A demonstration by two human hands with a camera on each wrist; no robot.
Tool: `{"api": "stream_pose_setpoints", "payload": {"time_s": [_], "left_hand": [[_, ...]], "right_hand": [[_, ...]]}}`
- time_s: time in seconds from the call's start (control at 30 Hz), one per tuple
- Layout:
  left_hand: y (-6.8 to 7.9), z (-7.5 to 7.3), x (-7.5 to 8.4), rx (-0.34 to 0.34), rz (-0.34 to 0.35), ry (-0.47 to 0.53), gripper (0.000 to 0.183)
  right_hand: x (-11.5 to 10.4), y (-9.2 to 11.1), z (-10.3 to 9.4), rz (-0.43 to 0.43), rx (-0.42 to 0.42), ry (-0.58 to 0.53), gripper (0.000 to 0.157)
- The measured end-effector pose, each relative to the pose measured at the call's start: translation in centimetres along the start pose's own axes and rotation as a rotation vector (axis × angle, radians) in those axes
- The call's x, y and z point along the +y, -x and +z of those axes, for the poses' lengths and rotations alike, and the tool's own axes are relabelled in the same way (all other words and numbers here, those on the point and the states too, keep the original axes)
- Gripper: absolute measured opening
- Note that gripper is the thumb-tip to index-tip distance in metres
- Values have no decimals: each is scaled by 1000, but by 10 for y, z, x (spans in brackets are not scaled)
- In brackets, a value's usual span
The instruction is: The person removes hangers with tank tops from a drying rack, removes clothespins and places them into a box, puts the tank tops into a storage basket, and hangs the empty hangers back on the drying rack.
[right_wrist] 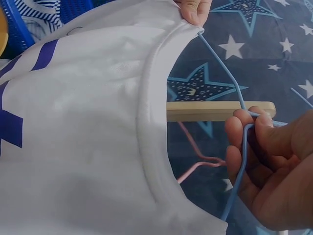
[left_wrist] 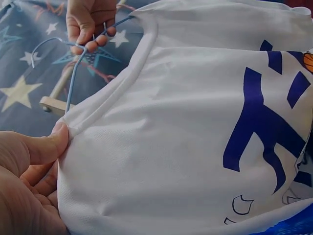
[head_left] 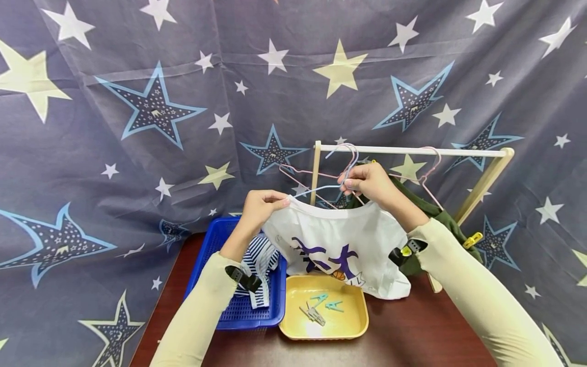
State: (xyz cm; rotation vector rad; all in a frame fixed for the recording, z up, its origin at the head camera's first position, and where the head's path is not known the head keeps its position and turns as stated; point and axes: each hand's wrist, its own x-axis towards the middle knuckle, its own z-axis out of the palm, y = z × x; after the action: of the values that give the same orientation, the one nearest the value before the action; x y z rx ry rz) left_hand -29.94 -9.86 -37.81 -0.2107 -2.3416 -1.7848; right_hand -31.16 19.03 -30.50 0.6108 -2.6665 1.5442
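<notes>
A white T-shirt with a purple print hangs between both hands, a light blue hanger inside its neck opening. My right hand grips the hanger at the base of its hook; in the right wrist view the blue wire passes between the fingers. At the left end of the collar, my left hand pinches the shirt, thumb on top, as the left wrist view shows beside the collar edge. Both hanger arms run into the shirt, their ends hidden by cloth.
Behind the shirt stands a rack with a white rail, holding pink hangers and a dark green garment with a yellow clip. A blue basket holds striped clothing. Clothespins lie in a yellow tray.
</notes>
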Motion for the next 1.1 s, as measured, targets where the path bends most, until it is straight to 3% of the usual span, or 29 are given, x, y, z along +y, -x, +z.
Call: {"api": "stream_pose_setpoints", "payload": {"time_s": [0.3, 0.5, 0.63, 1.1], "left_hand": [[-5, -12, 10, 21, 21, -2, 17], [-5, -17, 2, 41, -31, 15, 19], [-5, -22, -4, 50, -61, 14, 20], [-5, -33, -15, 69, -76, 72, 23]], "right_hand": [[-16, 0, -9, -6, 29, 41, 19], [-11, 2, -12, 20, 46, 76, 19], [-6, 4, -14, 36, 45, 43, 19], [-4, 6, -14, 36, 18, -17, 19]]}}
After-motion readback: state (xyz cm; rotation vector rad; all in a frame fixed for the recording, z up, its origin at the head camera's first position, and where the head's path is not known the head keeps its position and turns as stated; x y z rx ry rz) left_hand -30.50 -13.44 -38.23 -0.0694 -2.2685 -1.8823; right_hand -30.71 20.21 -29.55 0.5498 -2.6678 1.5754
